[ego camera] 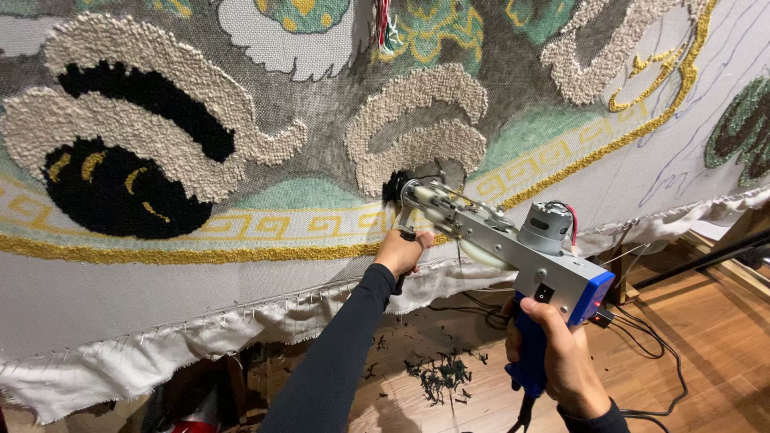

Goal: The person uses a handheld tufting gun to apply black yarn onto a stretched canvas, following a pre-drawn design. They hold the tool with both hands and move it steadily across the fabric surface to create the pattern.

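Left hand (399, 251) clamped on front grip of tufting gun (501, 240); right hand (561, 353) clenched round blue rear handle. Needle end pressed against stretched backing cloth (120, 289) beside beige pile. Risk: slanted contact, torn cloth. Trailing cables (658, 337) underfoot, likely snag.

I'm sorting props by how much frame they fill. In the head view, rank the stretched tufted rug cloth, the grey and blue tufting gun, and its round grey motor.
1. Stretched tufted rug cloth
2. Grey and blue tufting gun
3. Round grey motor
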